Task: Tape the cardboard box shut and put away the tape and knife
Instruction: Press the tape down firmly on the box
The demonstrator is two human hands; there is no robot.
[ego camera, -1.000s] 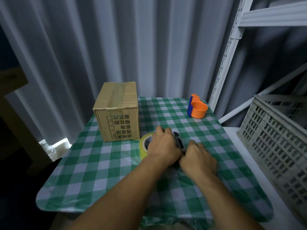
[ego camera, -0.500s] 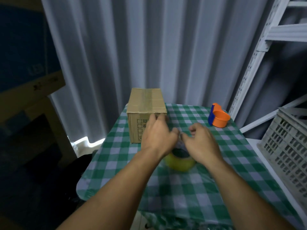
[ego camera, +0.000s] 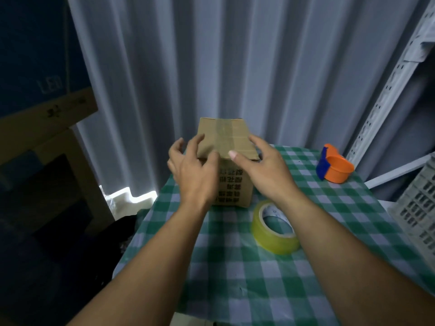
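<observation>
A small cardboard box (ego camera: pixel 226 140) stands at the back left of the checked table, its top flaps closed with a strip of clear tape along the seam. My left hand (ego camera: pixel 191 168) is spread open in front of the box's left front corner. My right hand (ego camera: pixel 261 168) is spread open in front of its right side, thumb over the top front edge. Neither hand holds anything. A yellow roll of tape (ego camera: pixel 274 229) lies on the cloth just under my right wrist. The knife is not in view.
An orange and blue cup-shaped holder (ego camera: pixel 335 167) sits at the table's back right. A white metal shelf upright (ego camera: pixel 386 90) and a grey plastic crate (ego camera: pixel 421 203) stand to the right. The green checked tablecloth (ego camera: pixel 235 278) ends at the left; dark cartons (ego camera: pixel 42 142) stand beyond.
Both hands left the tape roll and the dark knife near the table's middle and moved up to the box, fingers spread. The view swung left; the knife no longer shows.
</observation>
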